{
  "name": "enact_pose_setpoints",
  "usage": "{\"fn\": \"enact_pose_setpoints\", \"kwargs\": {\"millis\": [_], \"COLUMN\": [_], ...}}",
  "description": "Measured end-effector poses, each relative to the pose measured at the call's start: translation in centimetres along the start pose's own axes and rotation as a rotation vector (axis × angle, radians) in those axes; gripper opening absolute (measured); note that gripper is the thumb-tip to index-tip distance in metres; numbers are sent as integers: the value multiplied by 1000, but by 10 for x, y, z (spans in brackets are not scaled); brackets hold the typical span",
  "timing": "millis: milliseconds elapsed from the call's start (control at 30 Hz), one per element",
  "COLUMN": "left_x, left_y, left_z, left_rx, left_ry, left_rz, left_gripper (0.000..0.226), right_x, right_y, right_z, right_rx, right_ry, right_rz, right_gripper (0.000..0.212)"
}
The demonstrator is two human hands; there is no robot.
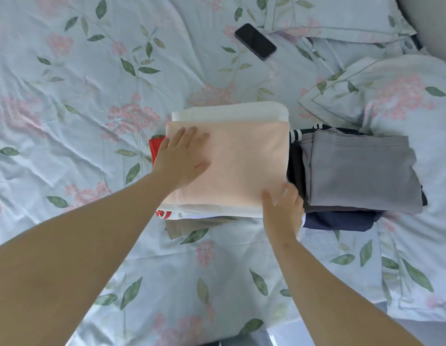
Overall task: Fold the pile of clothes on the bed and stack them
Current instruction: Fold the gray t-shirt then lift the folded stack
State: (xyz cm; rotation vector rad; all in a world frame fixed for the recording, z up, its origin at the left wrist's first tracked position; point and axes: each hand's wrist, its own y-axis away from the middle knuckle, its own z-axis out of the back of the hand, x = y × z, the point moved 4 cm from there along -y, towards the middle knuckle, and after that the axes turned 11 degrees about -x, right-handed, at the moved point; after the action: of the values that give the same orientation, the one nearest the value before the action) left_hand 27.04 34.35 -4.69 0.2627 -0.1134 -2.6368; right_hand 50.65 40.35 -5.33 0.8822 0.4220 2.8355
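Left hand (182, 158) lies flat, fingers spread and straight, pressing the folded pink garment (242, 161). Right hand (283, 208) sits at its near right corner, whether gripping or only resting is unclear. The pink piece tops a stack over a white fold (229, 112) on the floral bedsheet (79, 83), with a grey-topped stack (361, 171) just beside it.

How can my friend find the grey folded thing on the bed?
Start at the flowery pale-blue bedsheet. Near its middle lies the peach folded cloth, and the soft grey folded garment sits just right of it, on top of its own stack. It alone is grey, resting on dark navy pieces.
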Motion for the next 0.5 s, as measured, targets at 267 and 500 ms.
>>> {"fn": "enact_pose_setpoints", "kwargs": {"millis": [267, 500], "left_x": [5, 3], "left_y": [-45, -101], "left_z": [-9, -9], "left_rx": [63, 213], "left_ry": [-2, 42], "left_rz": [29, -106], "left_gripper": [91, 113], "right_x": [19, 35], "right_y": [-55, -68], "right_z": [-15, -26], "right_rx": [109, 48], "right_ry": [-85, -75], "right_rz": [22, -77], "right_gripper": [23, 65]}}
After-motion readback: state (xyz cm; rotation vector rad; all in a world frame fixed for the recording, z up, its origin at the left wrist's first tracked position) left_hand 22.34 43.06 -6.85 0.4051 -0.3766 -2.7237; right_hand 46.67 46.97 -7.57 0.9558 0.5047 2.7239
